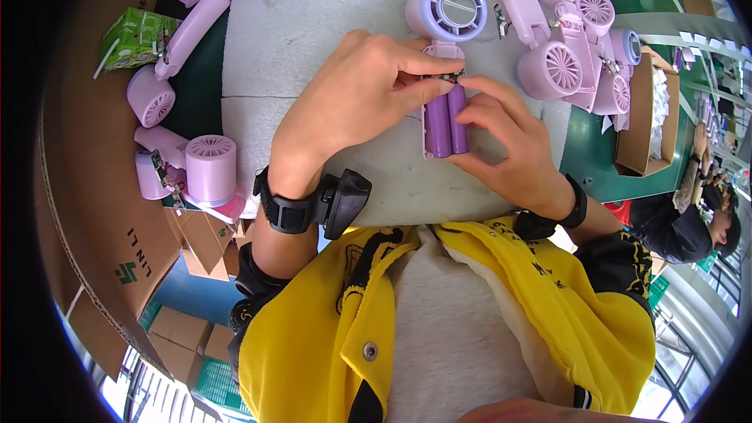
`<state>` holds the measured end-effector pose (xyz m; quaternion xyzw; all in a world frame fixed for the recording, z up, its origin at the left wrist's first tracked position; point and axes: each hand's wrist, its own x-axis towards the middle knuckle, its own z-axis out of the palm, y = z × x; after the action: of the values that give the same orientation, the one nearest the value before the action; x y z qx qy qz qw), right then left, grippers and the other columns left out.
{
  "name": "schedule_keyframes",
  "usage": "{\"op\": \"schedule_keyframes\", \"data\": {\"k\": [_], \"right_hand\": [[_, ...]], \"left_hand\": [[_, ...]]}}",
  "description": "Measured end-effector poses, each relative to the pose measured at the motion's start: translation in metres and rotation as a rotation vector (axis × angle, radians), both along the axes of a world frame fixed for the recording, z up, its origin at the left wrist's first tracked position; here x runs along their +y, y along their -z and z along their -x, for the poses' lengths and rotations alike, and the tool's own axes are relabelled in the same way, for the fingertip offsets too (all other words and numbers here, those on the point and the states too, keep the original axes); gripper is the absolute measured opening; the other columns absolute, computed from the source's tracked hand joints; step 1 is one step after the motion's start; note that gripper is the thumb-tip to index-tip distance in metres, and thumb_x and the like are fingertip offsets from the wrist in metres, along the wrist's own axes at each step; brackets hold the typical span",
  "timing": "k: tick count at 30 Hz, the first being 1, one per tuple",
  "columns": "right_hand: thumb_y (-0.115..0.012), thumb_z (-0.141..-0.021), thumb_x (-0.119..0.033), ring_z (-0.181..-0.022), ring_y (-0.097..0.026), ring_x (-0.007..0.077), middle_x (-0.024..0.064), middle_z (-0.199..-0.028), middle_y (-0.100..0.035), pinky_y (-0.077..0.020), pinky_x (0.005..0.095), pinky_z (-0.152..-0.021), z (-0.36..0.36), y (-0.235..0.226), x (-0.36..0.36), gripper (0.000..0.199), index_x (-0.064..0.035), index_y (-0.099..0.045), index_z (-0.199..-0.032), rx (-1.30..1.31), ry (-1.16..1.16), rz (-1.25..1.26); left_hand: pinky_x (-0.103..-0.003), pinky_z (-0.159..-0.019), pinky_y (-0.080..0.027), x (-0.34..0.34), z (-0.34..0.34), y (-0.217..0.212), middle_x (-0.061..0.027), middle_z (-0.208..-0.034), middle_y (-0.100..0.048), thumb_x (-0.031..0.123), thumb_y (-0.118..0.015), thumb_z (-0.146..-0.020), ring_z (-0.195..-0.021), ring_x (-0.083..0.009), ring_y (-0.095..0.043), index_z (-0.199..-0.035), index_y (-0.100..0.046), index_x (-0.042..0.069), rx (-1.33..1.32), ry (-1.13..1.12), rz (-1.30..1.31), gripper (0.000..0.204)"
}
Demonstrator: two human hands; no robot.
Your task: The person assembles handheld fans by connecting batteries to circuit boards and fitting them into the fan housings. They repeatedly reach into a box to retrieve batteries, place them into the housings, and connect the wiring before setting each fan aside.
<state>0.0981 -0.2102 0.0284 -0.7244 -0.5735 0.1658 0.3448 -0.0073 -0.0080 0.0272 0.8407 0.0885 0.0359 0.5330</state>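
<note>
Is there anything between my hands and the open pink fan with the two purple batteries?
Nothing visible. The left hand and right hand already touch the fan on the white foam pad, fingertips meeting just above the batteries.

Your left hand [356,94] reaches in from the lower left, wrist bent, thumb and forefinger pinched together at their tips. Your right hand [505,137] comes from the lower right, fingers curled inward, fingertips nearly meeting the left's.
</note>
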Motion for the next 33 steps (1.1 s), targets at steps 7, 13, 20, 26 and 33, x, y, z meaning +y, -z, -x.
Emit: {"op": "schedule_keyframes", "data": {"k": [7,13,20,26,33], "right_hand": [[-0.088,-0.061,-0.004,-0.100,-0.060,0.0240,0.0096,-0.128,-0.044,-0.0558,0.0323,-0.076,0.004,-0.002,0.008,0.053,-0.0091,-0.062,-0.106,0.050,0.070,0.111],[-0.088,-0.062,-0.008,-0.100,-0.058,0.0224,0.0086,-0.126,-0.044,-0.0511,0.0309,-0.072,-0.003,-0.005,0.013,0.054,-0.0095,-0.060,-0.108,0.136,0.065,0.145],[-0.084,-0.072,-0.009,-0.082,-0.061,0.0187,0.0089,-0.105,-0.057,-0.0505,0.0292,-0.065,-0.009,-0.009,0.022,0.040,-0.0046,-0.061,-0.104,0.218,0.108,0.067],[-0.076,-0.081,-0.005,-0.060,-0.062,0.0166,0.0086,-0.081,-0.064,-0.0493,0.0270,-0.056,-0.009,-0.002,0.035,0.015,0.0007,-0.067,-0.092,0.043,0.103,-0.071],[-0.074,-0.083,-0.004,-0.062,-0.063,0.0189,0.0097,-0.082,-0.064,-0.0502,0.0290,-0.057,-0.006,-0.004,0.037,0.011,0.0017,-0.068,-0.090,0.006,0.141,-0.039]], "left_hand": [[-0.030,-0.090,-0.053,0.001,0.000,0.004,-0.0160,-0.098,-0.074,-0.002,-0.072,-0.082,-0.090,-0.0183,-0.071,-0.117,-0.070,0.006,-0.015,-0.007,0.015,0.036],[-0.031,-0.071,-0.054,0.000,0.000,0.007,-0.0156,-0.090,-0.074,0.004,-0.083,-0.069,-0.072,-0.0210,-0.070,-0.114,-0.072,0.007,0.048,-0.034,0.219,0.046],[-0.032,-0.070,-0.053,-0.001,0.000,0.007,-0.0163,-0.091,-0.073,0.003,-0.084,-0.065,-0.072,-0.0204,-0.069,-0.114,-0.072,0.009,0.053,-0.054,0.201,0.050],[-0.029,-0.075,-0.054,-0.006,0.002,0.001,-0.0118,-0.086,-0.074,-0.003,-0.081,-0.069,-0.073,-0.0134,-0.067,-0.115,-0.072,0.009,0.021,-0.039,0.104,0.048],[-0.030,-0.068,-0.053,-0.005,0.002,-0.001,-0.0134,-0.084,-0.074,0.000,-0.083,-0.066,-0.070,-0.0160,-0.067,-0.114,-0.073,0.009,-0.016,-0.041,0.051,0.050]]}}
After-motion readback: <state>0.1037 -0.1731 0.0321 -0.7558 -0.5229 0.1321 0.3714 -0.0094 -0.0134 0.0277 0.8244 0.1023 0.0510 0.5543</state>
